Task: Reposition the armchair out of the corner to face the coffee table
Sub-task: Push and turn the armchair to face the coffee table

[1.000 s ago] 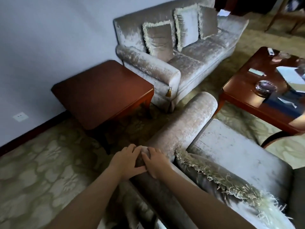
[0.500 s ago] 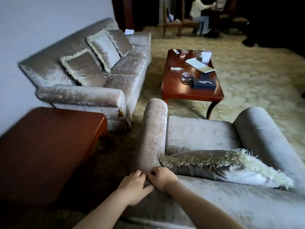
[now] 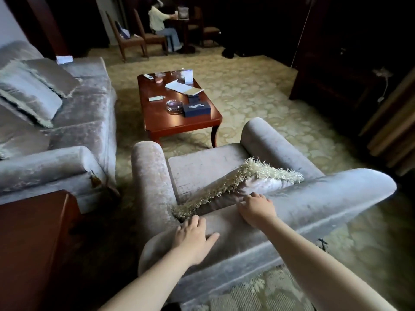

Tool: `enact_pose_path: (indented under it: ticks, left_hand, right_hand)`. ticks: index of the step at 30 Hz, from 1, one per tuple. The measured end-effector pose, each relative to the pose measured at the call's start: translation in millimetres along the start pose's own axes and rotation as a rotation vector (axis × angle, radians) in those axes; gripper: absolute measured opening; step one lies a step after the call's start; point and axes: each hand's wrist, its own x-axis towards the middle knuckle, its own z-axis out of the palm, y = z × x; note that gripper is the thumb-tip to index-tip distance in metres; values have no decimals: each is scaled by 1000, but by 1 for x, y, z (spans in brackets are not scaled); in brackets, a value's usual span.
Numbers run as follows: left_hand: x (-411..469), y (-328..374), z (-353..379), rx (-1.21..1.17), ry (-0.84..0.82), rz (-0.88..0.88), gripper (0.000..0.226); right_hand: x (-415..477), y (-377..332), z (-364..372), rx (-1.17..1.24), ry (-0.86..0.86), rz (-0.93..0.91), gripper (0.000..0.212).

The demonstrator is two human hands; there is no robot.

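The armchair (image 3: 202, 171) stands on the patterned carpet (image 3: 258, 97), its open seat turned toward the coffee table (image 3: 179, 122) just beyond its front edge. The person stands behind it, both arms reaching forward over the backrest. The left hand (image 3: 190, 236) lies flat on the top of the backrest near the chair's left corner, fingers spread and thumb out to the side, pressing rather than gripping. The right hand (image 3: 256, 209) rests further along the same top edge, fingers curled over the front toward the fringed cushion (image 3: 242, 182), which leans against the backrest between the two arms of the chair. The hands are apart from each other. A grey sofa (image 3: 67, 113) sits to the left of the armchair, and a dark wooden side table (image 3: 33, 243) fills the near-left corner.
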Motion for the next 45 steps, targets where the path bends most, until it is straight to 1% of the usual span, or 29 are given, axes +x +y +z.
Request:
enact_pose_path:
  ticks: [2,4,9,15,19,21,26,29,33,38,41,43,45]
  left_hand:
    - [-5,17,5,32,49,13,66]
    - [-8,34,11,57,79,8,70]
    - [4,95,20,74,132,-76,73]
    - [36,217,32,102,209,-121,72]
    - [52,280,39,115,169,-167,78]
    - [62,302,36,120,160,-182,77]
    - [99,351,29,174,131,-131,74]
    - [126,389,30,169,106,-105,76]
    - [166,435,36,147,88,-171,80]
    - [229,480,41,99,166,-138,64]
    - [256,499,45,131,189,-150,66]
    - [260,506,46,123,214,-158,67]
    - [260,511,45,49,272,-143,65]
  right_hand:
    - [-7,27,-6,-16,62,57,45]
    - [-15,56,-11,-46,121,74,43]
    - [-34,123,-29,-78,174,-4,46]
    - [-57,226,-67,-113,162,-91,48]
    - [-73,289,-92,-76,156,-58,52]
    - [-77,314,-103,-75,152,-47,54]
    - [-73,357,-131,-85,179,-47,54]
    - [-60,372,-145,-93,193,-72,53]
    - [-26,393,-160,-147,183,-157,53]
    - [41,429,-187,-198,174,-334,54]
    - [83,463,-208,-233,135,-434,58]
    - [106,494,-223,-247,118,-429,59]
    - [127,526,-237,-237,124,-396,62]
